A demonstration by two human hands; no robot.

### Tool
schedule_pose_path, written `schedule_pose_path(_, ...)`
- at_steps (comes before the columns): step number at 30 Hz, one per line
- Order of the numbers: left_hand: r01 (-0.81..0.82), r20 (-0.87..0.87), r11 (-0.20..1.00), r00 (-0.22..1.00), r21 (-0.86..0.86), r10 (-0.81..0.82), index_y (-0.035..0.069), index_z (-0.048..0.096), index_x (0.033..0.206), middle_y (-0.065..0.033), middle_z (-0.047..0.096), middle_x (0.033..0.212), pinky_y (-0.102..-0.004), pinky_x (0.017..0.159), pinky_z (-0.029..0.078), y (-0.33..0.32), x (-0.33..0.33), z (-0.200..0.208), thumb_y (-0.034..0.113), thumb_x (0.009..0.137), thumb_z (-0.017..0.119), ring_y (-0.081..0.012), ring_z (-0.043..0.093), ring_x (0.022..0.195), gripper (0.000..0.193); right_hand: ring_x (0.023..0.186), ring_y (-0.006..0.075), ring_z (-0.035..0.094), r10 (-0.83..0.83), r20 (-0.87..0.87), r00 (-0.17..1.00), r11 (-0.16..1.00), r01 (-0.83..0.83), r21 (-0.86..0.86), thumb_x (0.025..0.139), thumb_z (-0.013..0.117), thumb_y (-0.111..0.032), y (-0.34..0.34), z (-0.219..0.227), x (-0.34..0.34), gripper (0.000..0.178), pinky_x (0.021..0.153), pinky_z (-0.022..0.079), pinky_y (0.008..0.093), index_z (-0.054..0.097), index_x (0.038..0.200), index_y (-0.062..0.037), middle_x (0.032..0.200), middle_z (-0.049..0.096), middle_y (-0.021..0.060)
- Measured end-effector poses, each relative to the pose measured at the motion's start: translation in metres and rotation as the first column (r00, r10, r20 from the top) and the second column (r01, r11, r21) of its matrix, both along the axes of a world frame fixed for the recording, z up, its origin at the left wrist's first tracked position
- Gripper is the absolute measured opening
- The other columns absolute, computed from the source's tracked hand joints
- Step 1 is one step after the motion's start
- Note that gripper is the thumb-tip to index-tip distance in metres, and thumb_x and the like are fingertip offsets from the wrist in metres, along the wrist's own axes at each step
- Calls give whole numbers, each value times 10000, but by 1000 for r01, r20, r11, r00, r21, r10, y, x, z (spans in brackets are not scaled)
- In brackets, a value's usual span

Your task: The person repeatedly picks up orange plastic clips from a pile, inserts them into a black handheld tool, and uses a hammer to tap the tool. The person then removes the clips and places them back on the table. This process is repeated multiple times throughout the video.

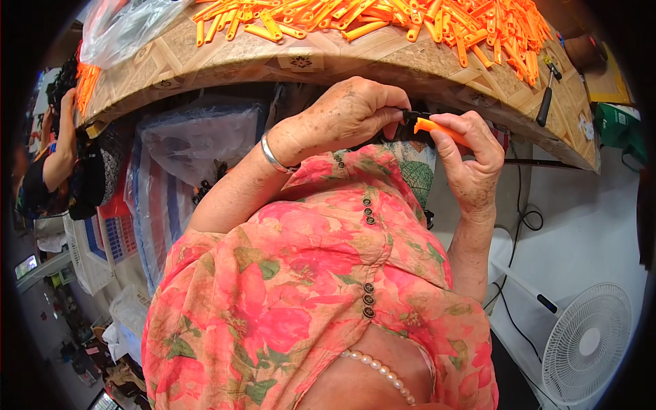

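Note:
My left hand (345, 113) is closed, its thumb and fingers pinching a small black piece (410, 116). Between the fingers and thumb of my right hand (473, 158) is an orange plastic handle (437, 128). The end of that handle meets or nearly meets the black piece; whether the two are joined I cannot tell. Both hands are in front of my body, just short of the table's near edge. Beyond them, a heap of similar orange handles (383, 14) lies on the patterned table (225, 58).
A black-handled tool (545, 104) rests near the table's right end. Clear plastic bags (130, 34) sit at the far left. Another person's arm (63, 147) shows beyond them. A striped bag (164, 195) stands below the table. At lower right are a white fan (589, 338) and loose cable (531, 220).

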State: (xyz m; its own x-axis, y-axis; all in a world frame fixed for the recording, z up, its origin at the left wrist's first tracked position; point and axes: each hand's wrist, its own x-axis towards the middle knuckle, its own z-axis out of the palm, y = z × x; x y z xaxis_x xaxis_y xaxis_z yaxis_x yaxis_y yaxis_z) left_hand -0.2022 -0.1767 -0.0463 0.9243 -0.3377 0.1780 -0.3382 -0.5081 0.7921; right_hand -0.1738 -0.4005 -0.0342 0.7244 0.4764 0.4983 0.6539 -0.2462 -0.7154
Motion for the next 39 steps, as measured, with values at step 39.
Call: schedule_pose_path(39,22,169,967,983,252,-67,40,680,883,-146,650,753,-428,610,485,-1,-10,13,205,804,714,-358,633,708,186,690,167,642,53,-241,969,985,-90,-147,831,700,-40,11,-1,-4,92,597,495,287,697,920,-18,792,642,78)
